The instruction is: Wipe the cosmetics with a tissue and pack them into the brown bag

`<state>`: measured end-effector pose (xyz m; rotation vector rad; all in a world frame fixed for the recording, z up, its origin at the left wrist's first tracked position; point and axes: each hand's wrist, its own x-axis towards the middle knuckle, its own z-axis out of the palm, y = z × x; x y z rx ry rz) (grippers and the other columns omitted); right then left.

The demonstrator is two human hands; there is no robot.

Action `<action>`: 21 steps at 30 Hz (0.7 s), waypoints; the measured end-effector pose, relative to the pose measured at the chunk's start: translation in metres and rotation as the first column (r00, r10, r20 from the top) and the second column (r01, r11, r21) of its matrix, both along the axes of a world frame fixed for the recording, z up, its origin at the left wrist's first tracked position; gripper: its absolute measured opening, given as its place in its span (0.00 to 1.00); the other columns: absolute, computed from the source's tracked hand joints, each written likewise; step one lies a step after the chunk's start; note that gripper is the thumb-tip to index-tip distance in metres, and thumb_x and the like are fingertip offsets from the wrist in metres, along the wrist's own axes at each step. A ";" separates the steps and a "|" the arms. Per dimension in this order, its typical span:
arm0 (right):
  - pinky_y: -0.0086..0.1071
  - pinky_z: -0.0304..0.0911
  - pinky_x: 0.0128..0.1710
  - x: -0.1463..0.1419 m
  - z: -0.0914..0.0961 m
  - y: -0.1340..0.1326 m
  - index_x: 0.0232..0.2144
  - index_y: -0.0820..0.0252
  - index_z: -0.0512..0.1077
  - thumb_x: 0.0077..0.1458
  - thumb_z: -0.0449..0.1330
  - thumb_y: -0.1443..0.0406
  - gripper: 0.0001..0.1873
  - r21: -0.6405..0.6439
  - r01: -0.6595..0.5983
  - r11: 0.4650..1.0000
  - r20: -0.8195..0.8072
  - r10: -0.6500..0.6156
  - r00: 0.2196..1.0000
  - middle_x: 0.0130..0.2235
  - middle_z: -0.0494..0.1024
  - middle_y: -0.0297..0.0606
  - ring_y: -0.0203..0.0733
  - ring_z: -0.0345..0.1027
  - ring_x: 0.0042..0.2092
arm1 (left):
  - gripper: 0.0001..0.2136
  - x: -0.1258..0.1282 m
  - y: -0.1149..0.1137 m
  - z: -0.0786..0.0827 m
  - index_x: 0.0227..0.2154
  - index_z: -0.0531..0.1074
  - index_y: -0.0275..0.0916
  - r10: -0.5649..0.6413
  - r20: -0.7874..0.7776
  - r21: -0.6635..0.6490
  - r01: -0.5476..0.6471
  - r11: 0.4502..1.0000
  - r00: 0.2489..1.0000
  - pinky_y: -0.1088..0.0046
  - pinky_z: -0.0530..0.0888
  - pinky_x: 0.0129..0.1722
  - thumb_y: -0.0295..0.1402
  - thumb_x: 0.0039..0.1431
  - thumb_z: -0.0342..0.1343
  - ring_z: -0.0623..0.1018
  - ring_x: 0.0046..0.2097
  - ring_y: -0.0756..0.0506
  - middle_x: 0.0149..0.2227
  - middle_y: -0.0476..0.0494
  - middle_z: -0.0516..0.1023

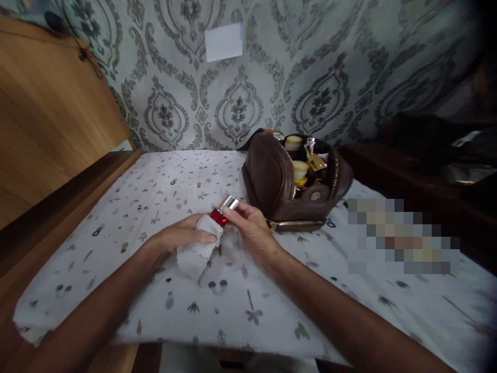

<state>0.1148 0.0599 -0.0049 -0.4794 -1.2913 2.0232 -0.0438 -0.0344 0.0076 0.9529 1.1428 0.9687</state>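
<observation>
A small red bottle [219,217] with a shiny silver cap [229,202] is held tilted between my two hands over the patterned cloth. My left hand [182,235] is closed around its lower part, with a crumpled white tissue [197,255] wrapped between the fingers and the bottle. The fingers of my right hand [252,225] pinch the silver cap. Just beyond my right hand stands an unzipped brown leather bag [267,168]. Inside the bag, jars with yellowish lids [294,140] and a gold-coloured item [317,162] show.
A white printed cloth [163,305] covers the table. Wooden panelling [50,93] borders the left side, and patterned wallpaper [240,103] with a white card [224,42] rises behind. On the right, a blurred-out patch [404,237] hides part of the cloth beside dark furniture [380,166].
</observation>
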 end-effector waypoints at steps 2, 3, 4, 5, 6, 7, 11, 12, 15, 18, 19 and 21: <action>0.31 0.60 0.36 0.001 0.001 0.002 0.30 0.60 0.75 0.40 0.73 0.52 0.20 0.000 -0.002 1.000 -0.002 0.002 1.000 0.30 0.75 0.32 0.36 0.66 0.32 | 0.17 -0.003 -0.001 0.002 0.31 0.75 0.34 -0.020 -0.023 0.000 0.020 1.000 1.000 0.79 0.71 0.21 0.40 0.43 0.69 0.75 0.22 0.50 0.23 0.46 0.78; 0.31 0.60 0.34 0.001 0.001 0.003 0.32 0.59 0.76 0.41 0.72 0.51 0.21 -0.002 -0.017 1.000 -0.004 0.017 1.000 0.31 0.75 0.32 0.36 0.66 0.32 | 0.17 -0.004 -0.001 0.003 0.30 0.75 0.33 -0.046 -0.024 -0.007 0.046 0.999 0.999 0.79 0.70 0.20 0.41 0.43 0.69 0.74 0.21 0.50 0.22 0.46 0.77; 0.31 0.60 0.33 0.002 0.001 0.003 0.35 0.58 0.76 0.42 0.71 0.51 0.22 0.002 -0.031 1.000 -0.005 0.031 1.000 0.31 0.75 0.32 0.36 0.65 0.32 | 0.17 -0.005 -0.002 0.003 0.29 0.75 0.33 -0.073 -0.019 -0.018 0.073 0.997 0.997 0.78 0.70 0.19 0.42 0.43 0.69 0.73 0.20 0.50 0.22 0.45 0.77; 0.31 0.59 0.32 0.002 0.002 0.004 0.37 0.57 0.77 0.43 0.71 0.50 0.22 0.010 -0.039 0.999 -0.001 0.040 0.999 0.32 0.75 0.32 0.36 0.65 0.32 | 0.17 -0.007 -0.002 0.003 0.30 0.75 0.33 -0.095 -0.015 -0.030 0.095 0.995 0.995 0.78 0.70 0.19 0.42 0.43 0.69 0.73 0.20 0.50 0.22 0.45 0.77; 0.30 0.59 0.32 0.003 0.002 0.004 0.37 0.57 0.77 0.43 0.70 0.50 0.23 0.021 -0.040 0.999 0.005 0.040 0.999 0.32 0.75 0.32 0.36 0.65 0.32 | 0.18 -0.008 -0.003 0.003 0.31 0.75 0.33 -0.107 -0.017 -0.035 0.107 0.994 0.994 0.77 0.70 0.19 0.42 0.43 0.68 0.73 0.21 0.50 0.23 0.45 0.77; 0.30 0.58 0.31 0.003 0.002 0.005 0.36 0.58 0.76 0.42 0.71 0.50 0.22 0.037 -0.032 0.999 0.013 0.032 0.999 0.32 0.74 0.32 0.35 0.64 0.32 | 0.17 -0.008 -0.003 0.003 0.32 0.75 0.33 -0.110 -0.028 -0.034 0.109 0.993 0.994 0.77 0.70 0.20 0.42 0.44 0.68 0.73 0.21 0.50 0.24 0.45 0.77; 0.27 0.53 0.27 0.000 -0.002 0.005 0.27 0.60 0.72 0.41 0.71 0.50 0.21 0.081 0.042 0.996 0.050 -0.046 0.998 0.27 0.70 0.29 0.32 0.59 0.28 | 0.16 -0.009 -0.001 0.004 0.38 0.75 0.37 -0.028 -0.163 0.075 0.041 0.996 0.986 0.78 0.71 0.25 0.38 0.47 0.68 0.74 0.28 0.50 0.30 0.47 0.77; 0.27 0.52 0.26 0.000 -0.003 0.005 0.26 0.60 0.70 0.41 0.71 0.49 0.22 0.094 0.052 0.994 0.062 -0.058 0.996 0.25 0.68 0.28 0.31 0.57 0.27 | 0.17 -0.008 -0.001 0.004 0.40 0.75 0.38 0.004 -0.200 0.112 0.019 0.993 0.980 0.78 0.71 0.27 0.37 0.47 0.68 0.75 0.30 0.49 0.32 0.47 0.77; 0.27 0.51 0.24 0.001 -0.002 0.003 0.25 0.59 0.67 0.42 0.70 0.47 0.24 0.156 0.058 0.986 0.082 -0.072 0.994 0.23 0.65 0.26 0.31 0.55 0.25 | 0.19 -0.007 -0.001 0.005 0.43 0.74 0.40 0.055 -0.271 0.165 -0.010 0.986 0.961 0.76 0.71 0.31 0.38 0.47 0.67 0.75 0.33 0.48 0.35 0.47 0.77; 0.28 0.57 0.28 0.005 0.004 0.002 0.34 0.58 0.71 0.41 0.71 0.50 0.24 0.252 -0.015 0.968 0.092 -0.008 0.996 0.27 0.70 0.27 0.33 0.61 0.28 | 0.21 -0.007 -0.002 0.007 0.44 0.73 0.39 0.046 -0.290 0.166 0.003 0.986 0.956 0.76 0.71 0.32 0.37 0.46 0.67 0.75 0.34 0.48 0.35 0.47 0.77; 0.28 0.59 0.31 0.006 0.006 0.002 0.38 0.57 0.71 0.41 0.72 0.52 0.25 0.286 -0.059 0.957 0.100 0.032 0.995 0.29 0.71 0.28 0.34 0.63 0.31 | 0.22 -0.007 -0.003 0.008 0.45 0.73 0.39 0.034 -0.290 0.157 0.012 0.988 0.956 0.76 0.71 0.31 0.37 0.46 0.67 0.75 0.33 0.48 0.34 0.47 0.77; 0.29 0.60 0.34 0.008 0.009 0.004 0.40 0.56 0.71 0.40 0.73 0.55 0.26 0.337 -0.140 0.931 0.114 0.108 0.988 0.32 0.72 0.29 0.35 0.65 0.34 | 0.23 -0.008 -0.003 0.009 0.46 0.70 0.38 0.007 -0.281 0.126 0.029 0.992 0.960 0.76 0.70 0.28 0.38 0.47 0.66 0.74 0.30 0.48 0.31 0.48 0.76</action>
